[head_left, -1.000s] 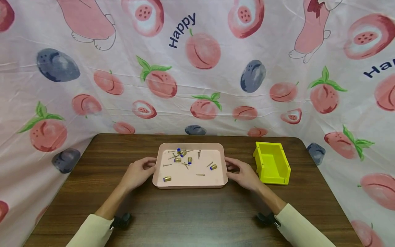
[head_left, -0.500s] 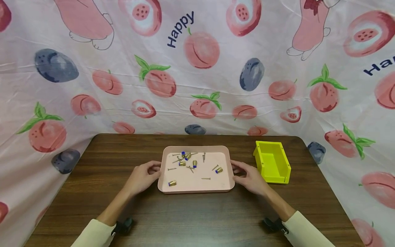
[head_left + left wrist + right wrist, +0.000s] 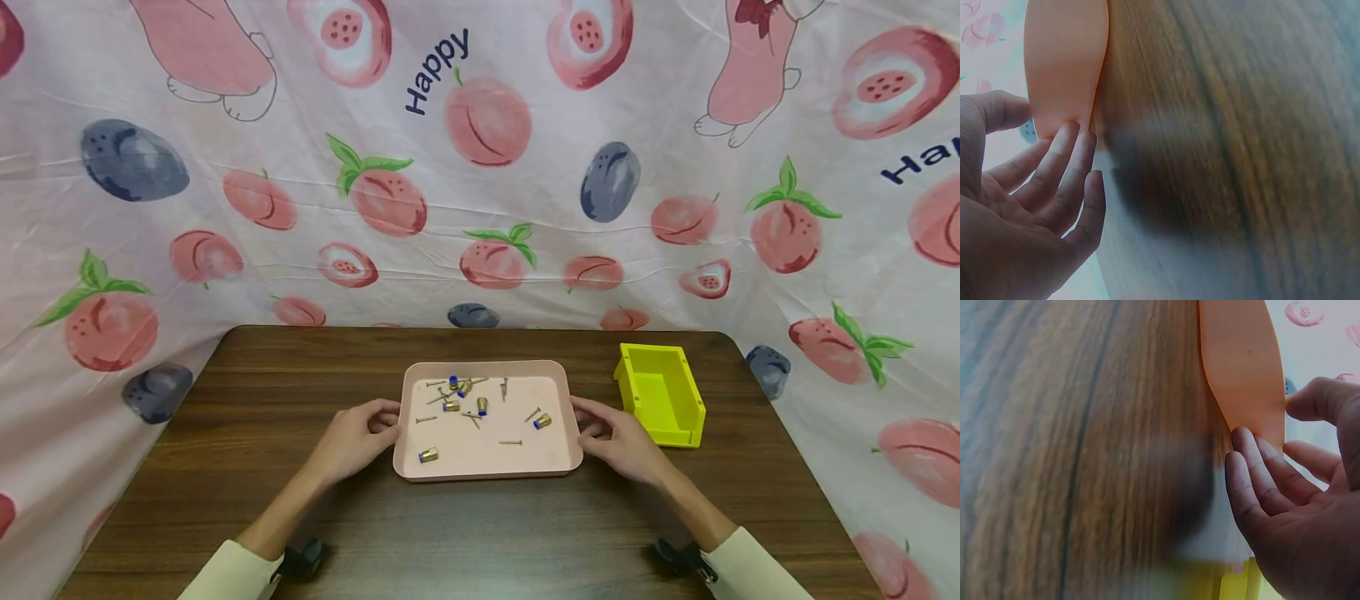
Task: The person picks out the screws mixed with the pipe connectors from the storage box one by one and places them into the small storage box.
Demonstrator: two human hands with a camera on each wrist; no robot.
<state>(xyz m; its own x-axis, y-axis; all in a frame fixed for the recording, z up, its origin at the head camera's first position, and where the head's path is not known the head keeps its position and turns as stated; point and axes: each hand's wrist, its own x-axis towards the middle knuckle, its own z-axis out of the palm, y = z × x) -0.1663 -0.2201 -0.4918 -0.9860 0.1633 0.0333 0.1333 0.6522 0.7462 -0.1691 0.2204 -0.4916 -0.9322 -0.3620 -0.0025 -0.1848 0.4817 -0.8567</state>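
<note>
A shallow pale pink tray (image 3: 487, 462) lies near the middle of the table in the head view. Several screws (image 3: 511, 442) and several brass fittings with blue ends (image 3: 428, 455) are scattered inside it. My left hand (image 3: 356, 442) touches the tray's left end with the fingertips, and its thumb meets the rim. At the opposite end, my right hand (image 3: 618, 437) touches the tray in much the same way. Both wrist views show lightly bent fingers (image 3: 1063, 153) against the tray's outer wall (image 3: 1247, 369), not wrapped around it.
A yellow plastic bin (image 3: 660, 400) stands on the dark wooden table (image 3: 480, 533), just beyond my right hand. A fruit-printed curtain (image 3: 487, 192) hangs behind the table and along its sides.
The tray has slid to the right and a little toward me, with both hands moving along at its ends. The screws and fittings travelled with it. The yellow bin has stayed put.
</note>
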